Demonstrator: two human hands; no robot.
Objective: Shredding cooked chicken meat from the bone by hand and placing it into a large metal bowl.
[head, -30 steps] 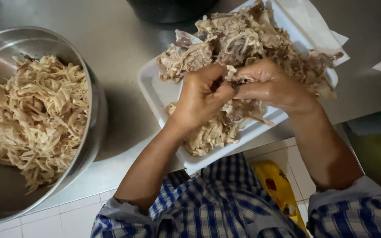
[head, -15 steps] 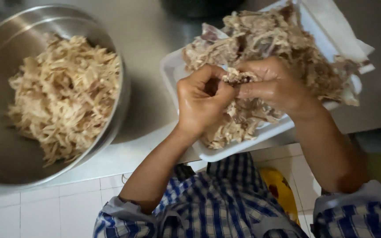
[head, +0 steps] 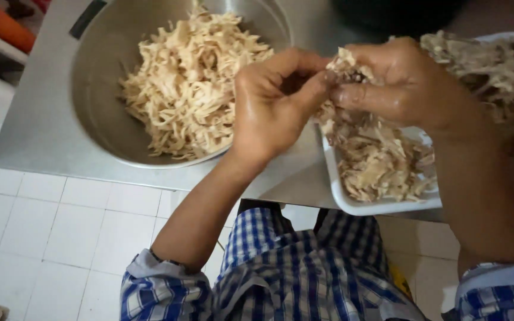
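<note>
Pale shredded meat piece (head: 346,64), ragged, pinched betw. both hands' fingertips, held above white tray edge

shirt (head: 304,267): blue-white plaid | sleeves (head: 156,285): rolled above elbows | forearms bare

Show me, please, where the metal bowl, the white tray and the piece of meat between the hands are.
metal bowl (head: 93,101), head view, bare inner wall on its left side.
white tray (head: 352,205), head view, near rim at the front corner.
piece of meat (head: 345,64), head view, pale shreds above the fingertips.
</note>
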